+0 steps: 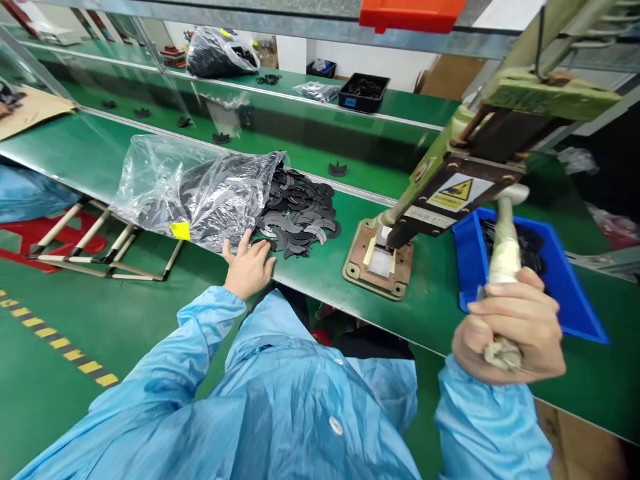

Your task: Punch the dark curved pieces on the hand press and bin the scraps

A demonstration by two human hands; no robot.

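Note:
My right hand (510, 328) is wrapped around the cloth-bound lever handle (504, 250) of a green hand press (465, 173). The press base plate (377, 263) sits on the green bench, with a pale piece under its head. My left hand (249, 267) rests at the bench's near edge, fingers spread, touching the edge of a pile of flat black crescent-shaped parts (297, 213). Those parts spill from a clear plastic bag (195, 187) lying to the left of the pile.
A blue tray (565, 287) with black parts sits right of the press. Behind runs a conveyor with scattered black pieces (337, 169), a black bin (364, 91) and a filled bag (220, 52). An orange bin (410, 13) hangs overhead. A folded frame (100, 247) lies on the floor.

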